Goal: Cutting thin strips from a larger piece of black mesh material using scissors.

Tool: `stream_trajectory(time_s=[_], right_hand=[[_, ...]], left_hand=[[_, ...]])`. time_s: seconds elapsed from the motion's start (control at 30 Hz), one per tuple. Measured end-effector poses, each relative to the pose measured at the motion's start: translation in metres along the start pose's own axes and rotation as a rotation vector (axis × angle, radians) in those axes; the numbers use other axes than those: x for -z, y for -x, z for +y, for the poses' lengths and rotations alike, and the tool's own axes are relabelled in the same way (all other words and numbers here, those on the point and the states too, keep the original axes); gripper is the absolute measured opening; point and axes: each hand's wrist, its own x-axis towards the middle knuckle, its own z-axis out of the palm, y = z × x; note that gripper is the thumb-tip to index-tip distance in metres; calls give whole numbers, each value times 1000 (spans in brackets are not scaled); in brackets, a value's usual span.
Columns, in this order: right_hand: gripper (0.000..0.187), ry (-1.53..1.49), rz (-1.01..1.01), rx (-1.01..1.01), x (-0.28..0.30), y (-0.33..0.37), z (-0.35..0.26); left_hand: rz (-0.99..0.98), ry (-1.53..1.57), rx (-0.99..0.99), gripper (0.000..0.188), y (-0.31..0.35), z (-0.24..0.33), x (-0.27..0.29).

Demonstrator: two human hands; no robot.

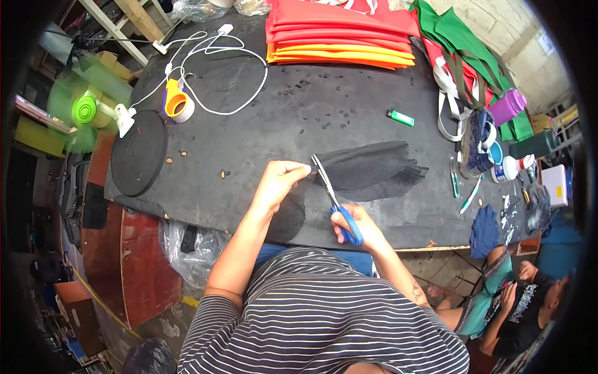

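My left hand (277, 184) is closed in a pinch on a piece of black mesh fabric (289, 215), which hangs below it at the table's near edge. Wrapped round the blue handles of a pair of scissors (331, 190) is my right hand (362, 229). The blades point away from me, slightly parted, with their tips just right of my left fingertips. Right behind the scissors, more black mesh (370, 171) lies spread on the dark table (230, 143). Whether the two mesh parts join is unclear.
Red and orange folded fabric (339, 37) is stacked at the back. Small black scraps (336, 115) and a green lighter (400, 118) lie before it. A white cable (218, 112), tape roll (179, 106) and round black disc (140, 153) are left. A person (520, 311) sits at lower right.
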Motion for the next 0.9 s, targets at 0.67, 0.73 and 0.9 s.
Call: stream_trajectory(time_s=[0.67,0.73,0.9], right_hand=[[39,169,10,103,-5,0,2],[38,169,15,101,-6,0,1],[35,129,34,87,-6,-1,2]], left_hand=[[28,1,7,18,1,3,-1],[38,5,-7,18,1,4,-3],[53,-10,-16,18,2,4,-4]])
